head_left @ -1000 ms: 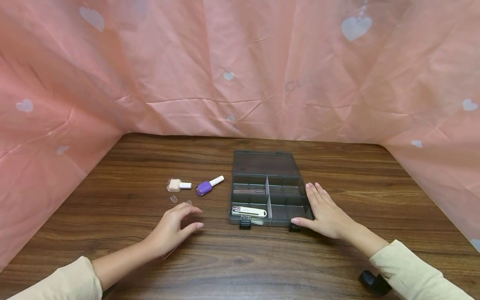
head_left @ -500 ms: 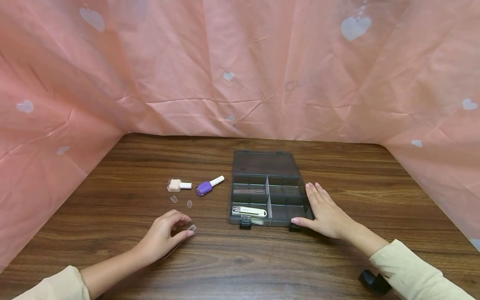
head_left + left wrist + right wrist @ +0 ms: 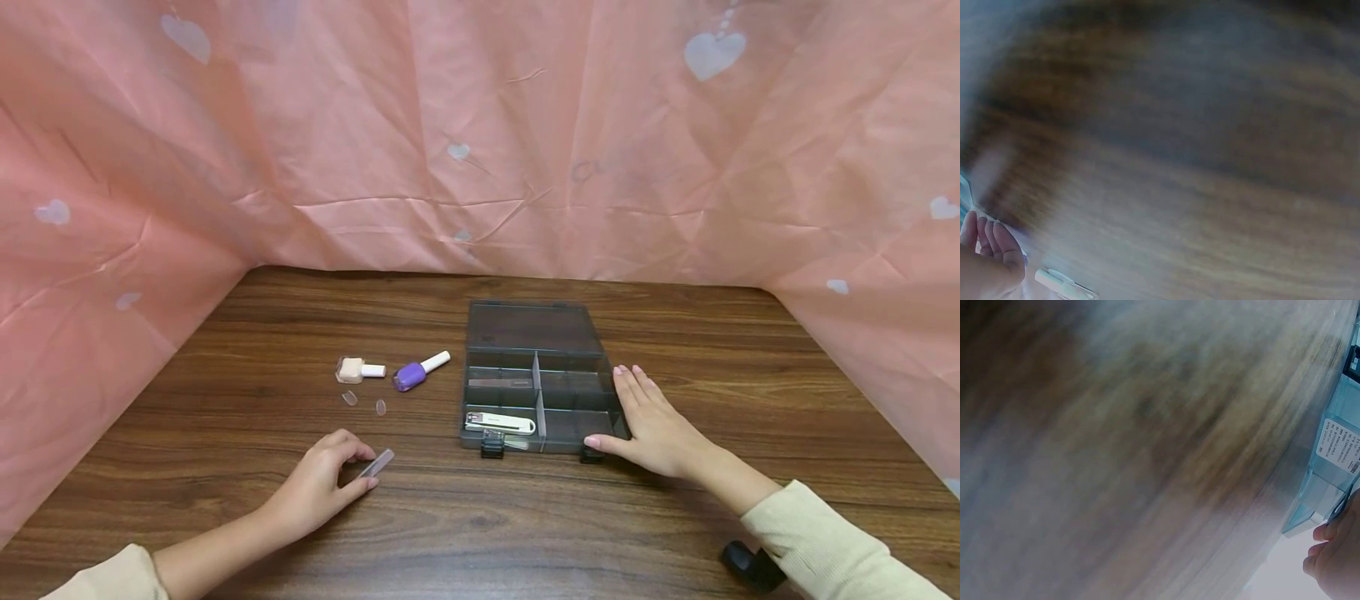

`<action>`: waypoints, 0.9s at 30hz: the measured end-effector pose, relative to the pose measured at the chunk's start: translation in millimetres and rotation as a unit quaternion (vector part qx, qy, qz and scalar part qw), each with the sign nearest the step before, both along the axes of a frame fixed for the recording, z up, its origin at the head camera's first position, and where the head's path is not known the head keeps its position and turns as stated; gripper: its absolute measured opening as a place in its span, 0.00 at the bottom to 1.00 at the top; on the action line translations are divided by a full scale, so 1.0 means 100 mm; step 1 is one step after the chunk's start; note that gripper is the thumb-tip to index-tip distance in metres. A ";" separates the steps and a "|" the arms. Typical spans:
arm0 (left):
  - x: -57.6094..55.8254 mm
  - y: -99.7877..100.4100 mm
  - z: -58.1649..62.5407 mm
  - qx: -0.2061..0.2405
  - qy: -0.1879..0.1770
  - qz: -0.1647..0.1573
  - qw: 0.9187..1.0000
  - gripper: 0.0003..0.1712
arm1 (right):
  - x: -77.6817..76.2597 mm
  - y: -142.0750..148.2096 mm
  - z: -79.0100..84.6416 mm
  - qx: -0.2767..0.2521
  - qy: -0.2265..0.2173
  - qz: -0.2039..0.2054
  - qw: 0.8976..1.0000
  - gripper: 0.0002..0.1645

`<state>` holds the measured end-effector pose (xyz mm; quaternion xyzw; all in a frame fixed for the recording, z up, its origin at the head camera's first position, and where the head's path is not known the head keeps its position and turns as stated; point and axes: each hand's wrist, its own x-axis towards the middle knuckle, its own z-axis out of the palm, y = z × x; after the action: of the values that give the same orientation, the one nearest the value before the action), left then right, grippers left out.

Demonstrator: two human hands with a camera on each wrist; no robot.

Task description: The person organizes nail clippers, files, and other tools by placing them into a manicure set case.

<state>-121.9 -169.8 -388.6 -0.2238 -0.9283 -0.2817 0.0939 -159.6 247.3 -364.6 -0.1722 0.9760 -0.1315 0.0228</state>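
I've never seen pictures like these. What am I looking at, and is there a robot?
No robot here, just a person working bare-handed. The wide picture comes from a camera worn on the head; the two blurry ones come from cameras on the wrists. On the wooden table lie a cream bottle, a purple bottle and two small clear pieces. The left hand pinches a thin, pale strip. The right hand rests against the side of an open, dark box, which has a nail clipper inside, at front left.
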 end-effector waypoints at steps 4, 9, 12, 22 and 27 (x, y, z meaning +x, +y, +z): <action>-0.01 0.01 0.00 -0.001 0.002 -0.003 1.000 0.09 | 0.00 0.00 -0.01 0.000 0.000 0.000 1.000 0.63; -0.05 0.02 0.00 -0.010 0.005 -0.019 1.000 0.09 | 0.00 0.00 -0.01 -0.003 0.001 0.000 1.000 0.63; -0.08 0.03 0.00 -0.022 0.008 -0.028 0.999 0.08 | 0.00 0.00 -0.01 -0.004 0.003 0.003 1.000 0.63; -0.18 0.07 0.01 -0.050 0.029 -0.052 0.997 0.07 | 0.01 -0.01 -0.02 -0.002 0.003 0.003 1.000 0.63; -0.19 0.03 0.04 -0.066 0.017 -0.058 0.996 0.07 | 0.01 -0.01 -0.02 -0.003 0.000 0.002 1.000 0.63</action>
<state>-140.6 -166.8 -384.2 -0.2877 -0.9287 -0.2209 0.0777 -158.2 246.8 -366.3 -0.1744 0.9752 -0.1346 0.0229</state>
